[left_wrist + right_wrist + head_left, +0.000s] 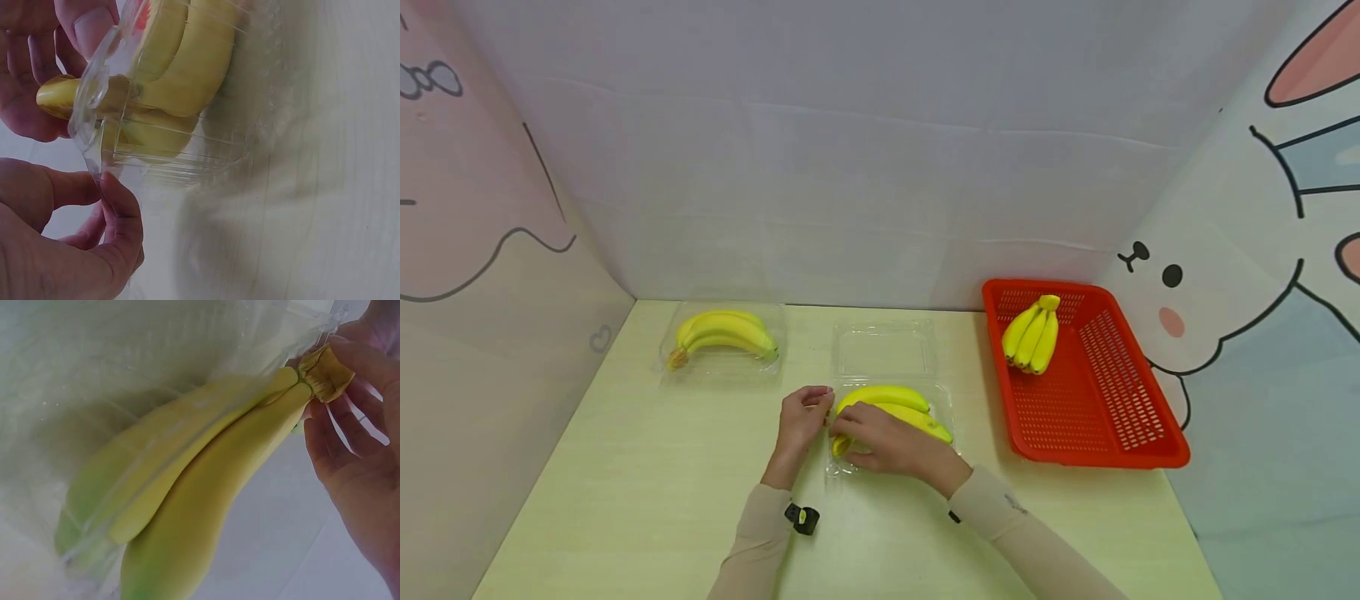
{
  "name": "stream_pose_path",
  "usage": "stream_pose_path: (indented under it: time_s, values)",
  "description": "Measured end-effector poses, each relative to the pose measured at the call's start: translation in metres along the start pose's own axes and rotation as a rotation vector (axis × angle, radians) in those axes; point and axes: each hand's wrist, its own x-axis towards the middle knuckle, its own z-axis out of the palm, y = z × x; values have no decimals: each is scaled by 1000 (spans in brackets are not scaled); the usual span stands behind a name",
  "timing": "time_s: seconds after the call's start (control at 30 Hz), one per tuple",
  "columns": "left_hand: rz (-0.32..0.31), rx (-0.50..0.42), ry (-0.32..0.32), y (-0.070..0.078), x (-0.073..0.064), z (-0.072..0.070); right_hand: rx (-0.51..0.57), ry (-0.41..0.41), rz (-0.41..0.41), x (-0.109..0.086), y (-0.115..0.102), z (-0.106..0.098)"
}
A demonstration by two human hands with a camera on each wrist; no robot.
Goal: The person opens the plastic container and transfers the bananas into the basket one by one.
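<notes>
A bunch of yellow bananas [882,395] with greenish tips lies in the base of a clear plastic clamshell box [947,404]. The box's transparent lid [886,348] is folded back behind it. My left hand [800,427] pinches the near-left rim of the box between thumb and fingertips. Over the bunch's stem end is my right hand [891,446], its fingers curled around the brown stem [326,374] and its thumb at the box rim. In the left wrist view the stem sticks out past the rim; the right palm is partly hidden.
At the back left, another clear box [775,317] holds a banana bunch [724,327]. A red plastic basket [1093,457] stands at the right with a small bunch of bananas [1032,335] in it. Fabric walls border the pale table [647,500].
</notes>
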Motion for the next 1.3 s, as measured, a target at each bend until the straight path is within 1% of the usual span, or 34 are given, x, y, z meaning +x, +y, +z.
stream_pose_path:
  time_s: [0.17, 0.33, 0.57, 0.73, 0.83, 1.0, 1.13, 1.3]
  values:
    - [0, 6, 3, 1, 0, 0, -58, -42, 16, 3, -4, -2]
    - [1, 8, 13, 1, 0, 0, -141, -53, 3, 5, -5, 2]
    - [23, 10, 8, 1, -1, -1, -277, -42, -26, 7, -4, 11]
    - [41, -15, -3, 1, -3, -1, -347, -6, -54, 7, -6, 10]
    - [47, -35, -8, 1, -3, -1, -371, -6, -55, 6, -8, 7]
    - [49, -47, -12, 1, -3, -1, -377, -15, -58, 5, -9, 0]
    - [53, -63, -13, 1, -2, -2, -390, 4, -89, 5, -10, -6]
    - [66, -53, -16, 1, -2, -3, -435, 27, -109, 4, -10, -14]
